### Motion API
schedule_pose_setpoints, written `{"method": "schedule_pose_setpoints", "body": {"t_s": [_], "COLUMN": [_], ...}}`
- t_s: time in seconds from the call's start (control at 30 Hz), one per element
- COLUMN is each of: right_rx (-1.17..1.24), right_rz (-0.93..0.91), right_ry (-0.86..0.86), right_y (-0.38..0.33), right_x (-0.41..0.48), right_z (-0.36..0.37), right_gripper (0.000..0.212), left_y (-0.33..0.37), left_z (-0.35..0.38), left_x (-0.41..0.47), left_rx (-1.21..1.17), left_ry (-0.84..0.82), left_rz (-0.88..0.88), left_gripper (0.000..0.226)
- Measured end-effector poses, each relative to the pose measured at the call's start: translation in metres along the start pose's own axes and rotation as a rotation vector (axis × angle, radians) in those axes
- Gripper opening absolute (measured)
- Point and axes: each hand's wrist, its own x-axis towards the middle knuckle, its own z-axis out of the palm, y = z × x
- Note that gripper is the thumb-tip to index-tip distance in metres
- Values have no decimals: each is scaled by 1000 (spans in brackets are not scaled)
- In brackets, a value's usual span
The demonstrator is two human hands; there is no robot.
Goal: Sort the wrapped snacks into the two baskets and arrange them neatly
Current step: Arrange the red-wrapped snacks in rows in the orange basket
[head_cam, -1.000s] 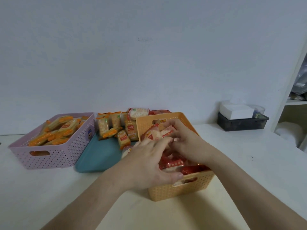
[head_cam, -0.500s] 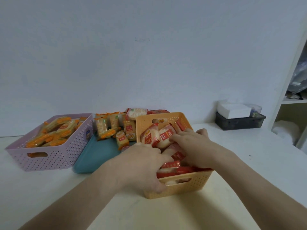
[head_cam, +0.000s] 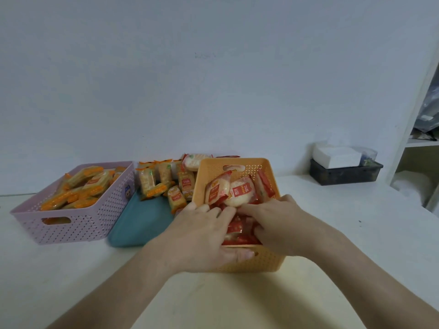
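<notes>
My left hand lies across the near rim of the orange basket. The thumb rests outside on the front wall, and the fingers reach fairly straight and flat onto the red-wrapped snacks inside. My right hand comes in from the other side, with its fingers curled down among the same packets. I cannot tell whether they pinch one, as the packets hide the tips. Both hands cover the near half of the basket, so only the packets propped at its far end show clearly.

Just left of the basket a teal tray lies on the white table, carrying loose snacks at its far end. Beside the tray stands a lilac basket holding orange-wrapped snacks. Well apart on the right, against the wall, a dark box holds a white packet, and a white shelf unit stands at the edge.
</notes>
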Motion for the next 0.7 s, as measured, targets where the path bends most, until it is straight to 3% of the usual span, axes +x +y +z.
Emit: {"method": "schedule_pose_setpoints", "body": {"t_s": [0.13, 0.23, 0.3, 0.4, 0.47, 0.6, 0.7], "right_rx": [-32, -53, 88, 371, 257, -204, -353], "right_rz": [-10, -60, -23, 92, 127, 138, 78], "right_ry": [-37, -37, 68, 300, 308, 21, 42], "right_y": [0, -2, 2, 11, 21, 29, 24], "right_x": [0, 2, 3, 4, 9, 20, 28], "right_z": [1, -1, 2, 1, -4, -8, -4], "right_gripper": [27, 33, 33, 20, 17, 32, 39], "left_y": [3, 8, 12, 16, 18, 19, 20], "left_z": [3, 1, 0, 1, 1, 0, -1], "left_x": [-2, 4, 10, 11, 9, 6, 6], "left_rx": [-47, -138, -166, -119, -131, -184, -178], "left_ry": [69, 28, 5, 1, 15, 35, 42], "left_rz": [37, 16, -5, 23, 53, 70, 64], "left_gripper": [90, 90, 94, 78, 66, 55, 54]}}
